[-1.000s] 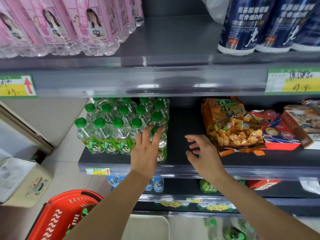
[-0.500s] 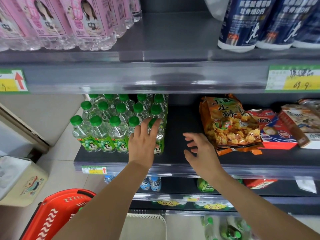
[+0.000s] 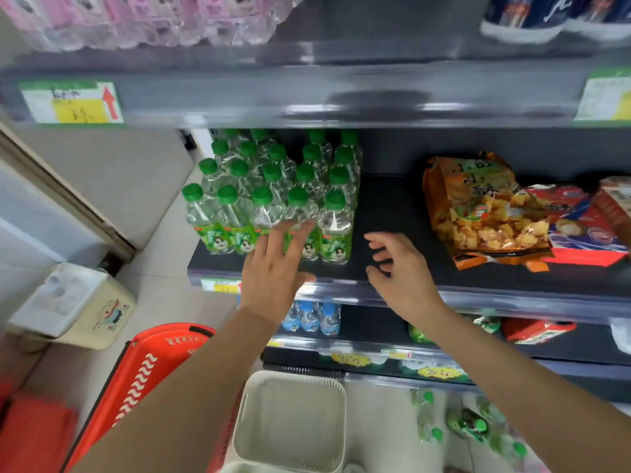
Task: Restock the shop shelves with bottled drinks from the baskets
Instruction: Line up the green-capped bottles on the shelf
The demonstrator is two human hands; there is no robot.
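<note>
Several green-capped clear bottles (image 3: 273,199) stand in tight rows at the left end of the dark middle shelf (image 3: 392,213). My left hand (image 3: 273,268) hovers flat in front of the front row, its fingertips at the green labels, holding nothing. My right hand (image 3: 399,268) hangs over the shelf's front edge beside the rightmost bottle, fingers loosely spread and empty. A red basket (image 3: 136,380) sits on the floor at lower left. A cream basket (image 3: 290,418) stands below my arms. More green-capped bottles (image 3: 471,425) lie at lower right.
An orange snack bag (image 3: 478,213) and red packets (image 3: 580,227) fill the shelf's right side, leaving a bare gap beside the bottles. Pink bottles (image 3: 153,18) and dark blue cans (image 3: 546,15) sit on the shelf above. Blue-labelled bottles (image 3: 314,317) stand one shelf down.
My left hand has let go of the rightmost front bottle and drawn back toward the shelf edge. My right hand stays nearly in place. The camera has tilted down and the picture is blurred.
</note>
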